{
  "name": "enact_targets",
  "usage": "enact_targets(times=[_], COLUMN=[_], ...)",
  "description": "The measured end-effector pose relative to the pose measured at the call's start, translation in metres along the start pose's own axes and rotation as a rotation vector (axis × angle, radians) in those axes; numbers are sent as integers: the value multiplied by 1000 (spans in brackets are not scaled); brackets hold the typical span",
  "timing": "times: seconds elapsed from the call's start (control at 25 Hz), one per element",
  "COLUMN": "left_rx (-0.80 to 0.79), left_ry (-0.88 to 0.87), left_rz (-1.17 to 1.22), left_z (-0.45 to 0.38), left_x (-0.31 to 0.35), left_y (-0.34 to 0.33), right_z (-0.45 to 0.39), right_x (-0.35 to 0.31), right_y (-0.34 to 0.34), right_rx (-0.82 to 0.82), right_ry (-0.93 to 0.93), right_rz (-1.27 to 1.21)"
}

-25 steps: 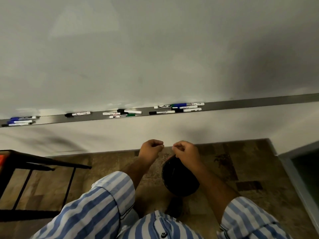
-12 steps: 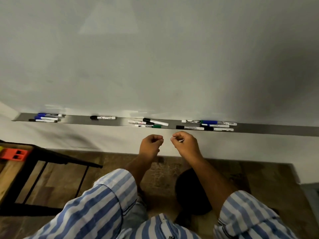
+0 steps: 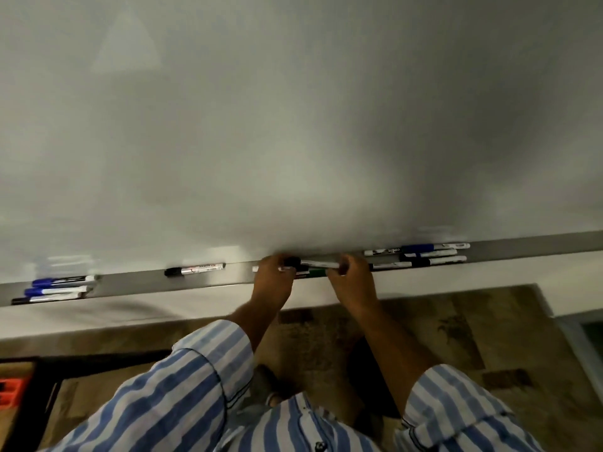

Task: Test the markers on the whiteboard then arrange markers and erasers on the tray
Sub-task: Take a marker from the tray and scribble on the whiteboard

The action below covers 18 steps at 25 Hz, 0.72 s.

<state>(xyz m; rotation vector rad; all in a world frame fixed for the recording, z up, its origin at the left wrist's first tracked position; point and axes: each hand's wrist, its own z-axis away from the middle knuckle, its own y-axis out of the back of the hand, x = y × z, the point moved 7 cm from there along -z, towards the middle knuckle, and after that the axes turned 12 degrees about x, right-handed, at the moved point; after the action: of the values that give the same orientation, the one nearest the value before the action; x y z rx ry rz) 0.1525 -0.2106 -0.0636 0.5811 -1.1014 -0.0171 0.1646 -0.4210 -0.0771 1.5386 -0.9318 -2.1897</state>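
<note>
A blank whiteboard (image 3: 293, 125) fills the upper view, with a long grey tray (image 3: 137, 282) along its lower edge. Both my hands are at the tray's middle. My left hand (image 3: 272, 282) grips the black cap end of a white-barrelled marker (image 3: 319, 264), and my right hand (image 3: 350, 282) grips its other end. A green marker (image 3: 315, 273) lies just under it. A lone black marker (image 3: 195, 269) lies to the left. Blue and black markers (image 3: 55, 290) are clustered at the far left. Several more markers (image 3: 421, 254) lie to the right.
Below the tray is a white wall strip, then patterned brown floor (image 3: 456, 337). A black-framed table (image 3: 36, 386) with an orange object (image 3: 9, 391) stands at the lower left. A dark round thing (image 3: 372, 380) sits on the floor between my arms.
Both hands have risen from in front of my body to the tray and taken hold of a marker at its two ends. The camera tilted up toward the board.
</note>
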Motion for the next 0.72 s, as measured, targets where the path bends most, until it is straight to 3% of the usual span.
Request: enact_targets(times=[0.2, 0.36, 0.52, 0.72], left_rx=[-145, -152, -98, -216], left_ry=[136, 165, -2, -366], left_rz=[37, 136, 99, -35], left_z=[-19, -22, -19, 10], left_x=[-9, -15, -7, 36], left_y=[-4, -4, 6, 4], right_z=[-3, -1, 12, 31], right_x=[-1, 1, -8, -46], right_y=[-14, -8, 9, 43], right_rx=[11, 150, 247, 79], right_ry=[-68, -137, -232, -251], right_rz=[22, -97, -438, -830])
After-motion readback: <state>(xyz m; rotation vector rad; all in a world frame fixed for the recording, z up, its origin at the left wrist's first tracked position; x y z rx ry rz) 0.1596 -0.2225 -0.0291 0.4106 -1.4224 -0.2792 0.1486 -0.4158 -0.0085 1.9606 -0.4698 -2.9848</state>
